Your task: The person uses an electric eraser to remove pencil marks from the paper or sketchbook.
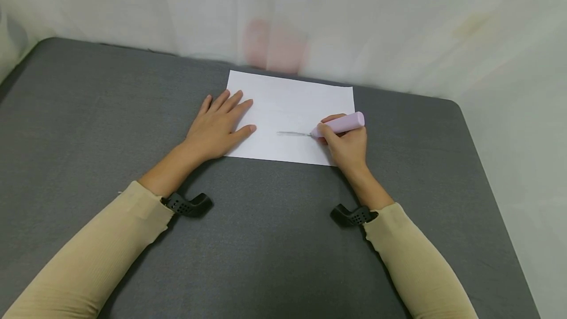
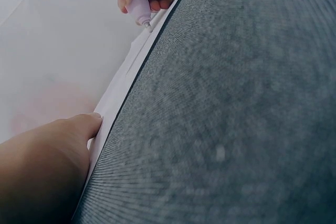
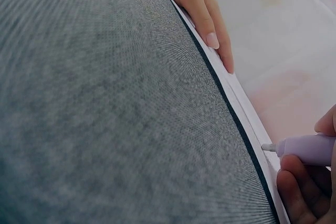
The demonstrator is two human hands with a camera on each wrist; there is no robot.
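A white sheet of paper [image 1: 292, 107] lies on the grey table [image 1: 133, 127] near its far edge. My left hand [image 1: 219, 124] rests flat on the sheet's left part, fingers straight and spread. My right hand [image 1: 345, 144] grips a pale purple pen [image 1: 341, 124] at the sheet's lower right, its tip touching the paper at the end of a short grey line [image 1: 292, 133]. In the left wrist view the pen [image 2: 139, 6] and the paper's edge [image 2: 123, 80] show beyond my left hand [image 2: 47, 166]. The right wrist view shows the pen [image 3: 307, 148] in my right hand's fingers [image 3: 299, 187], and my left hand [image 3: 205, 17] farther along.
A pale, blurred backdrop [image 1: 310, 18] rises behind the table, with a pinkish patch [image 1: 274, 46] just beyond the paper. The table's right edge [image 1: 483, 181] runs diagonally. Black wrist mounts [image 1: 188, 205] sit at both cuffs of the beige sleeves.
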